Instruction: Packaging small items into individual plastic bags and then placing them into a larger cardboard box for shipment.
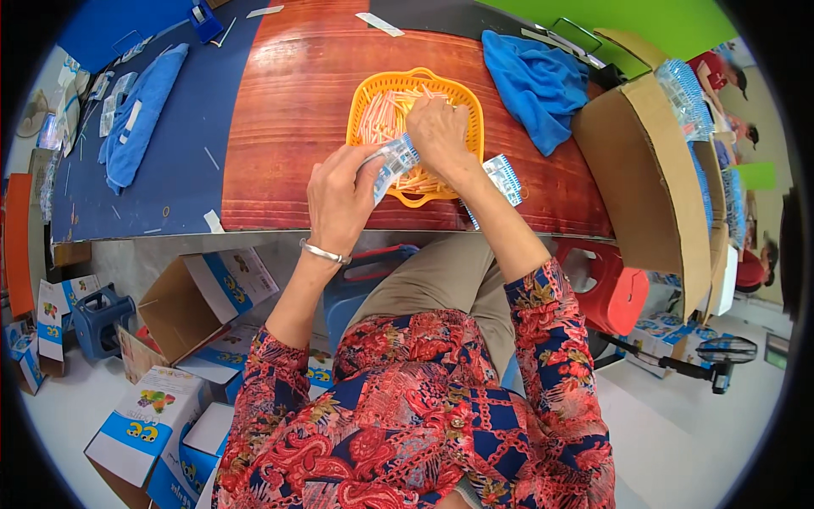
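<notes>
A yellow plastic basket with handles holds many thin pink, orange and pale yellow sticks. My left hand is closed on a small clear plastic packet with blue and white print, over the basket's near left side. Inside the basket, my right hand curls its fingers down around some sticks; its fingertips are hidden. A second packet with a blue striped edge lies on the table beside the basket, partly behind my right forearm.
On the reddish wooden table lies a blue cloth, with a large cardboard box of packets at the right edge. A folded blue towel rests on the dark mat at left. Cartons and stools stand below.
</notes>
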A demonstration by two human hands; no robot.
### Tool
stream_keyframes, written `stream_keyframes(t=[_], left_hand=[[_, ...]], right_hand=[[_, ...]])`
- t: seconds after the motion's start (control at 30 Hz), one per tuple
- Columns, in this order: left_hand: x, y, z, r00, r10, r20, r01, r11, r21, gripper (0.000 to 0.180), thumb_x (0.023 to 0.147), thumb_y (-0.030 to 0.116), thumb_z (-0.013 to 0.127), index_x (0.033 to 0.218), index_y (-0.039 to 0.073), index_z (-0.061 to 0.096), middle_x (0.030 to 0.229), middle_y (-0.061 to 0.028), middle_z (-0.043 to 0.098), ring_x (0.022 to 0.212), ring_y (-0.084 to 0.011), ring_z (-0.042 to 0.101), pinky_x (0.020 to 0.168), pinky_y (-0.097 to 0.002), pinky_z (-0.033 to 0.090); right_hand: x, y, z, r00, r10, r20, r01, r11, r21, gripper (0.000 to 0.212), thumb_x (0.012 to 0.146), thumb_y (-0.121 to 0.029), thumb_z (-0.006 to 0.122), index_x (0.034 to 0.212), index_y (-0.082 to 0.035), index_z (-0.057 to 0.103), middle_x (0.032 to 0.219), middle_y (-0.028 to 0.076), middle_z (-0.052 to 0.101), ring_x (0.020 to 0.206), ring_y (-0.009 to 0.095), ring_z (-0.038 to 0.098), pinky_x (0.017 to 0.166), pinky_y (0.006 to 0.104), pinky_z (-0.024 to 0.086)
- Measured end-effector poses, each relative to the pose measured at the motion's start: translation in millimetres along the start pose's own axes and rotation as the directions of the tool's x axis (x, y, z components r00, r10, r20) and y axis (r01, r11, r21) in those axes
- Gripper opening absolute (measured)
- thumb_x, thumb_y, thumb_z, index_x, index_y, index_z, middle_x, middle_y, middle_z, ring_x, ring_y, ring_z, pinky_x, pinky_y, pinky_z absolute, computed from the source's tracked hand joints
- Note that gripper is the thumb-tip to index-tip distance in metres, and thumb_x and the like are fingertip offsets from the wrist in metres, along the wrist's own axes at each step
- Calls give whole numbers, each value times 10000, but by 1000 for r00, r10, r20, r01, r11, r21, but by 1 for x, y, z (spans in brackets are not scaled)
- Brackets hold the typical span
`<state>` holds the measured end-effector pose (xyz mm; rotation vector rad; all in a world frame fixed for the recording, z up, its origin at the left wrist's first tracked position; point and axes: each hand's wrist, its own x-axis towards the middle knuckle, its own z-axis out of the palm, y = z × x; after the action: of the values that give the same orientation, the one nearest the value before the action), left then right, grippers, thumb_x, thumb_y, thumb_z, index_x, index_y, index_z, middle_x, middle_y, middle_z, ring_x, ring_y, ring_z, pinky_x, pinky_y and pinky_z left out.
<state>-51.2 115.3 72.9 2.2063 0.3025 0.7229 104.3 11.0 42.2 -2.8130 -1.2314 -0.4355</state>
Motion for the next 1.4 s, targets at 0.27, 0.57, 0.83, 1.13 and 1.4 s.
stream_keyframes(t=[0.27,0.57,0.83,1.13,1.4], left_hand=[[24,-6,17,978,172,118,-202,921,332,208,838,191,706,974,34,685,895,-134,667,786,-310,631,656,-412,421],[60,9,41,970,-109,218,172,940,-295,224,935,232,631,988,17,668,934,-144,644,813,-274,617,695,-370,478],[69,6,91,889,-343,305,445,484,-753,304,1027,271,511,1078,-17,593,940,-132,692,870,-193,661,801,-332,526],[96,-20,64,861,-447,240,395,294,-870,212,1038,180,427,1057,10,551,846,-111,662,772,-220,672,708,-357,570],[73,-7,56,732,-125,670,673,-15,-739,166,1008,122,520,1144,30,543,1020,-88,648,950,-200,650,781,-359,564]], right_hand=[[-8,39,-14,955,20,295,-143,905,401,261,934,-224,507,1044,12,517,966,238,635,890,411,617,711,500,405],[-19,39,-32,976,126,178,-209,775,597,242,955,-250,494,1064,-34,494,972,213,623,973,390,576,774,475,355],[-23,17,-32,997,72,41,-82,825,559,169,958,-183,518,1066,-54,507,929,198,657,886,410,610,722,475,366],[-42,43,-39,988,91,121,-145,801,581,543,840,-210,692,1304,-62,453,1123,217,626,1064,393,589,875,495,405],[-32,32,-53,969,-72,-235,209,744,635,888,681,-151,776,1451,-30,351,1383,208,480,1309,361,454,1040,480,375]])
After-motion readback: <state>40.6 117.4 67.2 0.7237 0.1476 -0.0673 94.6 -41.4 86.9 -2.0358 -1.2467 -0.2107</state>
